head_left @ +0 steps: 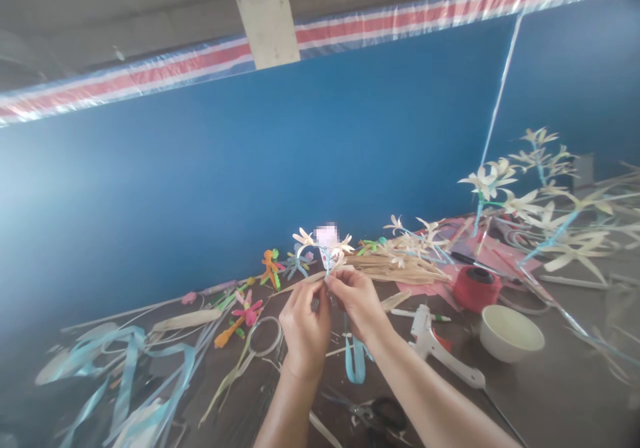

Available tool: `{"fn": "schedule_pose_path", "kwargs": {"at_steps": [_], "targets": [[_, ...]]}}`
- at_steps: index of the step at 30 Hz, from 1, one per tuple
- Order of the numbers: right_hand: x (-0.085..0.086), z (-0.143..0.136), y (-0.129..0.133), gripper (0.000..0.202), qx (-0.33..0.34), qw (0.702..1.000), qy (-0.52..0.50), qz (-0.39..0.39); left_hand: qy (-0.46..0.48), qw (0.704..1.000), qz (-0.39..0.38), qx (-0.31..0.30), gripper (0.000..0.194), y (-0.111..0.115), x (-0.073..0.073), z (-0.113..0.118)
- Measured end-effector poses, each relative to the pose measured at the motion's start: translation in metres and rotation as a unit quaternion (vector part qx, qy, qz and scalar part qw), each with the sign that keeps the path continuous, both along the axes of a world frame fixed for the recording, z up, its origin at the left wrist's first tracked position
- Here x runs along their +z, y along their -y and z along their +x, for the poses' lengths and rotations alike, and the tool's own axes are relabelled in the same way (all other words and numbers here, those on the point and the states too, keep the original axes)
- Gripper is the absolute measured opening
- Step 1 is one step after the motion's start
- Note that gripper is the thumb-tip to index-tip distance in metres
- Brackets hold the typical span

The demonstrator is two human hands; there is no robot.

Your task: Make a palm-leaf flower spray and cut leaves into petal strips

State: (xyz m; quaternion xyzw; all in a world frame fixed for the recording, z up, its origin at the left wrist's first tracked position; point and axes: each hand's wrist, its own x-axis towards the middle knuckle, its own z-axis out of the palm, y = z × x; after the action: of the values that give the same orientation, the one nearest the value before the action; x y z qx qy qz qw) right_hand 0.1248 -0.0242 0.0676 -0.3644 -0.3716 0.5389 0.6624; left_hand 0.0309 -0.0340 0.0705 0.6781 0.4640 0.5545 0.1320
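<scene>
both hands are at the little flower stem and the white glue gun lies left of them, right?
Not left: in the head view, the white glue gun lies right of the left hand and right hand, which are indeed both at the little flower stem.

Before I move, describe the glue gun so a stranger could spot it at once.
Below the blue wall is a dark table. On it, just right of the right forearm, lies the white glue gun, trailing a dark cord; unlike the round bowl beside it, it's pistol-shaped.
</scene>
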Motion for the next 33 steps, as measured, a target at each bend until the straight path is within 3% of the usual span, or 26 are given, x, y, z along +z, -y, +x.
{"fn": "schedule_pose_path", "kwargs": {"at_steps": [4,7,12,15,20,24,27,29,33], "targets": [[-0.001,0.006,-0.003,0.015,-0.025,0.999,0.031,0.002,0.033,0.997,-0.046,-0.051,0.016,0.002,0.005,0.001],[0.0,0.011,-0.004,0.015,-0.014,1.0,0.019,0.008,0.107,0.974,-0.153,-0.127,0.022,-0.001,0.009,-0.001],[-0.001,0.019,-0.006,0.015,0.064,0.997,-0.039,0.019,0.253,0.871,-0.342,-0.246,0.025,-0.011,0.008,-0.008],[-0.003,0.022,-0.006,0.016,0.125,0.991,-0.045,0.028,0.316,0.805,-0.407,-0.295,0.019,-0.014,0.007,-0.011],[-0.004,0.023,-0.005,0.018,0.155,0.986,-0.039,0.036,0.35,0.77,-0.428,-0.318,0.015,-0.015,0.009,-0.013],[-0.002,0.022,-0.004,0.017,0.187,0.98,-0.052,0.035,0.347,0.766,-0.428,-0.331,0.014,-0.014,0.01,-0.012],[-0.001,0.023,-0.003,0.017,0.196,0.979,-0.057,0.027,0.341,0.781,-0.411,-0.325,0.014,-0.014,0.009,-0.011],[-0.001,0.024,-0.004,0.017,0.177,0.983,-0.049,0.027,0.328,0.816,-0.375,-0.293,0.013,-0.013,0.008,-0.01],[-0.003,0.024,-0.007,0.017,0.14,0.99,-0.018,0.021,0.203,0.932,-0.244,-0.177,0.011,-0.01,0.009,-0.01]]}}
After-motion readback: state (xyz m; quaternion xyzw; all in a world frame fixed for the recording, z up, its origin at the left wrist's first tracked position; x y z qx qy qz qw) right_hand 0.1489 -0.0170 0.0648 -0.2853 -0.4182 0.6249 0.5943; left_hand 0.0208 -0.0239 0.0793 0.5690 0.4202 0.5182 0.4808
